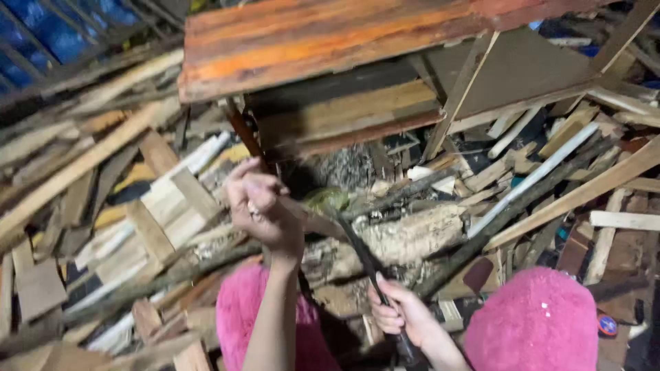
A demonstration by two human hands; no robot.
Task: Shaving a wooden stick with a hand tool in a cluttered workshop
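Note:
My left hand [260, 206] is raised over a heap of firewood, closed around the end of a pale sliver of wood [313, 220] that points right. My right hand [397, 312] sits lower, near my knee, gripping the dark handle of a long blade [357, 254]. The blade slants up and left, and its tip lies by a small greenish object [326, 199] next to the sliver. A thick, rough log [412, 237] lies just behind the blade. My pink-clad knees [536, 323] fill the bottom of the view.
Split planks and offcuts [158, 206] are piled on the left, with long sticks and boards [550, 185] on the right. An orange-stained wooden board [309, 41] overhangs the pile at the top. Blue sheeting [48, 34] shows at the top left.

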